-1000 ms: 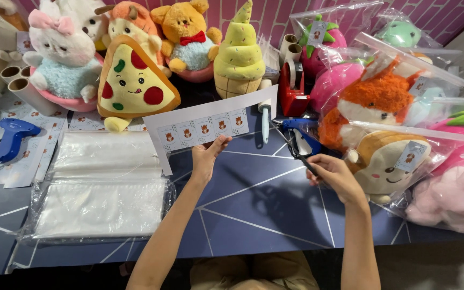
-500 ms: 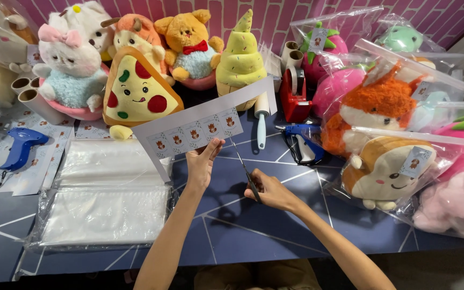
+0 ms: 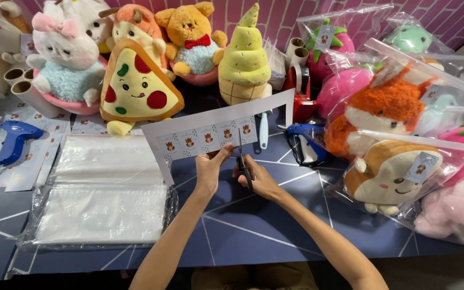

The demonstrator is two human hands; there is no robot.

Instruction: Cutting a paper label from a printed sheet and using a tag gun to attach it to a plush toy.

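A grey L-shaped card strip (image 3: pixel 210 134) printed with small animal pictures meets upright black scissors (image 3: pixel 242 156).

A matt paper sticker sheet (image 3: pixel 210 131), dark-handled scissors (image 3: pixel 244 164) with thin metal blades, fuzzy cloth plush toys (image 3: pixel 135 86), glossy clear plastic bags (image 3: pixel 100 212) and a smooth, matt blue worktop (image 3: pixel 253 231).

Wall: pink brick-patterned wall (image 3: pixel 350 11) runs across the top of the view, behind the goods.
Table: dark blue tabletop (image 3: pixel 253 231) crossed by thin pale lines that form angular shapes.
Table edge: the near rim runs along the bottom, with shadow below it.
Light: bright and even from above, with soft shadows and glare on clear plastic.
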